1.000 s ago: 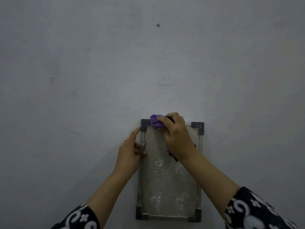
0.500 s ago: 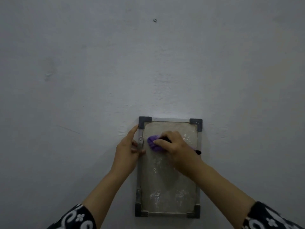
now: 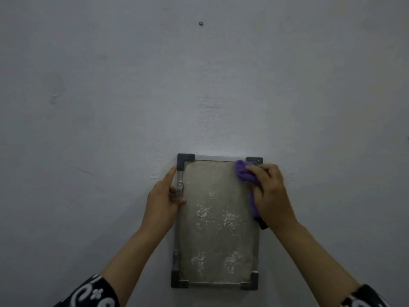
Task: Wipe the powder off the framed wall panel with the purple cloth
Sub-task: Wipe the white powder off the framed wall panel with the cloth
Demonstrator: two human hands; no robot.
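Pale grey wall (image 3: pixel 199 85) fills the whole view, with the framed wall panel (image 3: pixel 218 244) mounted low and centre, its long axis running 12 to 6 o'clock. A small dark fixing (image 3: pixel 201 23) sits in the wall far above it at 12 o'clock.

My reading is that the next stroke turns on 1 relation: the remaining powder (image 3: pixel 218 216) lies toward 7 o'clock from the right hand (image 3: pixel 271 196), which is the nearer hand to it and the only one carrying the purple cloth (image 3: pixel 245 173). That hand is curled closed around the bunched cloth and presses it at the panel's 1 o'clock corner, with a tail of cloth hanging under the palm. About 4 white patches show, 2 mid-panel and 2 lower down; the top third looks duller and largely cleared.

The left hand (image 3: pixel 164 200) lies along the frame's 9 o'clock edge, fingers extended upward and thumb hooked onto the rail beside a small metal bracket (image 3: pixel 179 188), apparently steadying it.

Hidden: the panel's upper right edge behind the right hand. Dim light makes fine residue hard to judge.
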